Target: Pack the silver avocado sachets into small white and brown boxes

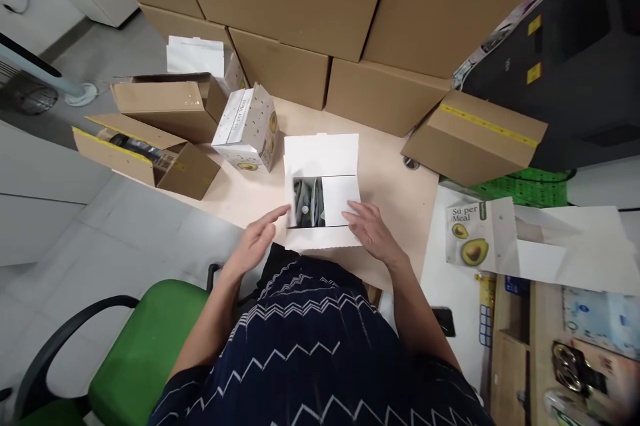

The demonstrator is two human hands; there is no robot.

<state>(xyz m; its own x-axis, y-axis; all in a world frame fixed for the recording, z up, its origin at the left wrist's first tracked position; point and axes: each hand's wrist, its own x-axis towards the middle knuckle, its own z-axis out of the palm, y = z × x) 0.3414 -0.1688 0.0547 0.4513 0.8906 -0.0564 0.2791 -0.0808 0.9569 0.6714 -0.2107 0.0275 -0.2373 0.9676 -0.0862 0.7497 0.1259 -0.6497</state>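
Observation:
A white carton sits at the table's front edge before me, its back and front flaps spread out. A right-hand flap lies folded in over part of the opening. Through the gap on the left I see several grey-green pouches standing side by side. My left hand is at the carton's left side, index finger stretched to its edge; whether it presses there I cannot tell. My right hand rests its spread fingertips on the folded right flap. Neither hand grips anything.
Left of the carton stands a closed white Su-per Meal box. Beyond it are open brown cartons, one holding a dark packaged item. Large brown boxes wall off the back. An open printed box lies right; a green chair stands lower left.

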